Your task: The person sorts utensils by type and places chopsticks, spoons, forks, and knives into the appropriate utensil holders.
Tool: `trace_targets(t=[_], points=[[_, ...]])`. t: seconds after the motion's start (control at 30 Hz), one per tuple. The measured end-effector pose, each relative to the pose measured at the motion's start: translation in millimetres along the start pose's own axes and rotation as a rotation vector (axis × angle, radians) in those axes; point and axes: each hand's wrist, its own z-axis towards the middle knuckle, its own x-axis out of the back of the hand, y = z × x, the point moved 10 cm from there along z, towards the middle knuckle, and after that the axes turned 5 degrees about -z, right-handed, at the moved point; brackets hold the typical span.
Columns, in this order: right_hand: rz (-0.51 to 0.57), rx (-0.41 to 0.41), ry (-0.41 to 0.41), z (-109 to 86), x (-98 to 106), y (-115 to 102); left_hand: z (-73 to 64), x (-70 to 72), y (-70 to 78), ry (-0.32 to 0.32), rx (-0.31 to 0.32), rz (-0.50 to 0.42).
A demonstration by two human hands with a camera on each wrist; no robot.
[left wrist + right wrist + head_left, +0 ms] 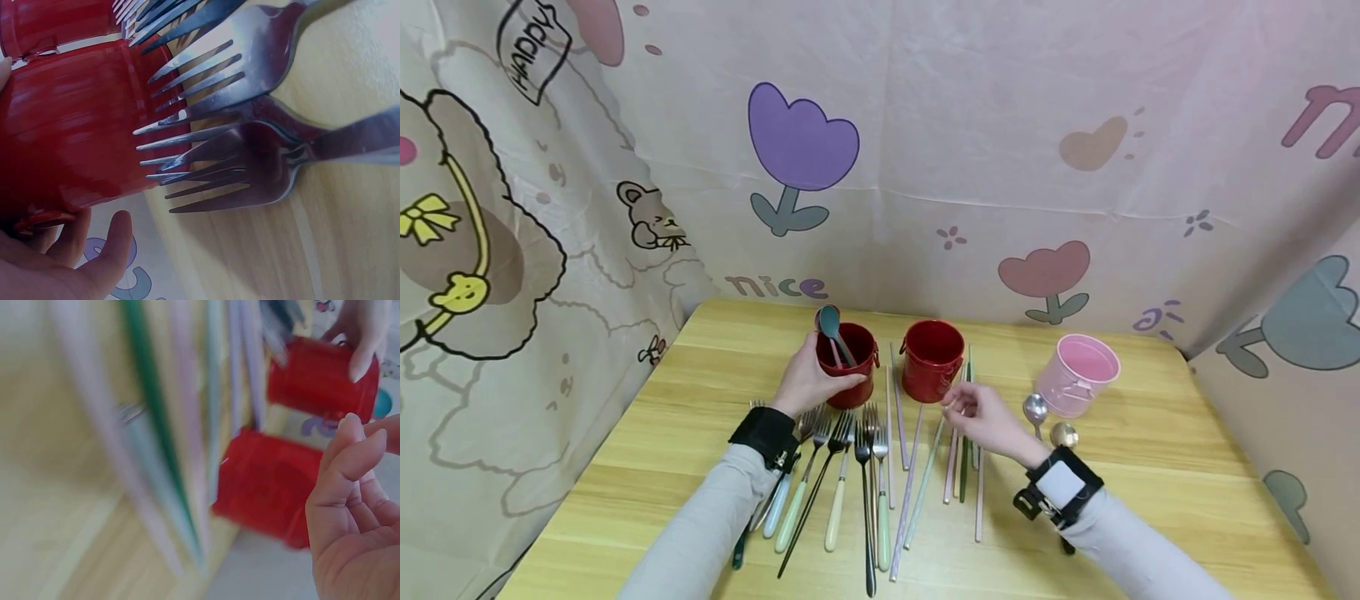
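My left hand (817,377) holds the left red bucket (859,392) round its side, thumb near the front rim and fingers at the far left. Spoons, one with a teal bowl (830,321), lean inside this bucket. My right hand (983,417) hovers beside a second red bucket (927,379), fingers loosely bent with nothing visible between them. In the right wrist view, that hand (356,519) is apart from the straws beneath. Several forks (861,442) lie before the left bucket; their tines reach its base in the left wrist view (250,56).
Pastel and green straws (913,492) lie scattered between the forks and my right arm. A pink bucket (1067,387) stands at the right, with spoons (1035,408) in front of it, partly under my right wrist. A printed curtain (925,233) hangs behind the wooden table (1157,442).
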Motion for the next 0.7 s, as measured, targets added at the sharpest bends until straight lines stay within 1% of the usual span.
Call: trace_targets(t=[0.2, 0.37, 0.5, 0.6, 0.7], points=[[-0.093, -0.079, 0.037, -20.8, 23.3, 30.1, 0.2, -0.4, 0.9, -0.001, -0.002, -0.003], [-0.171, -0.117, 0.070, -37.7, 45.1, 50.8, -0.3, -1.4, 1.1, -0.002, -0.006, -0.004], [-0.266, -0.132, 0.102, -49.4, 61.1, 60.9, -1.7, -0.5, -1.9, 0.000, 0.010, 0.002], [-0.344, -0.154, 0.145, -57.1, 72.3, 67.5, -1.7, -0.3, -2.7, -0.002, 0.015, 0.009], [-0.386, -0.182, 0.153, -62.9, 78.5, 73.0, -0.7, -0.2, -1.8, -0.003, 0.012, 0.012]])
